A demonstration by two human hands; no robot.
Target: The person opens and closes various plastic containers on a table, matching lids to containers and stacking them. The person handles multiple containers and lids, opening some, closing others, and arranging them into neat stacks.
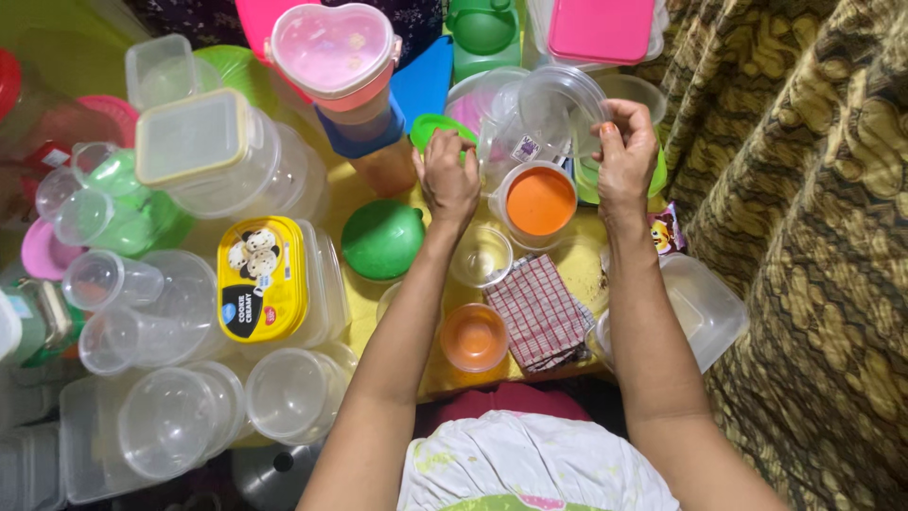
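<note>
A low yellow surface [364, 203] is crowded with plastic food containers, and a brown and gold patterned fabric [804, 237] hangs along its right side. The orange-lidded tub [540, 202] near the middle serves as landmark.

Just above that tub, the right hand [624, 161] holds up a clear round container [534, 118], tilted on its side with its open mouth turned toward the camera. It is see-through plastic with a small sticker low on its wall. The fingers pinch its rim on the right side, thumb and fingertips pressed together over the edge. Left of the tub, the left hand [448, 178] rests on a small bright green lid [435, 128], fingers curled down and close together; whether they grip it cannot be told.

Below the tub lie a red checked cloth [539, 312], a small clear cup [480, 255] and an orange-tinted cup [473, 336]. Left of it sit a green dome-shaped lid [381, 239] and, farther left, a yellow-lidded rectangular box [262, 277]. Up and to the left stands a stack topped by a pink heart-shaped box [333, 49]. Up and to the right is a box with a pink flat lid [601, 28].
</note>
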